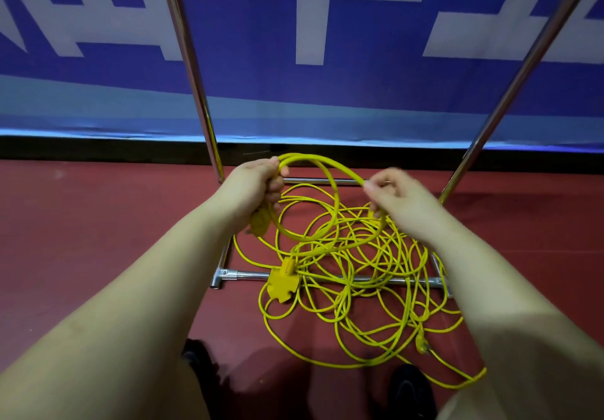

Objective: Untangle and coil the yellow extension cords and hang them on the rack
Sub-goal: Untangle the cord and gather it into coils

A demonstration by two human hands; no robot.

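Note:
A tangle of yellow extension cords (356, 276) lies on the red floor across the rack's base bars. My left hand (258, 184) grips a small coil of yellow cord (333, 197), with a yellow socket block (260, 222) hanging just below the fist. My right hand (395, 197) pinches the same cord at the loop's right side. The loops hang between both hands above the pile. A second yellow socket block (282, 280) lies on the front base bar. A yellow plug (421, 343) lies at the pile's lower right.
The chrome rack (327, 277) has two uprights, the left upright (192, 70) and the right upright (523, 73), rising out of frame. A blue and white banner (294, 60) hangs behind it. My black shoes (410, 390) stand at the bottom edge.

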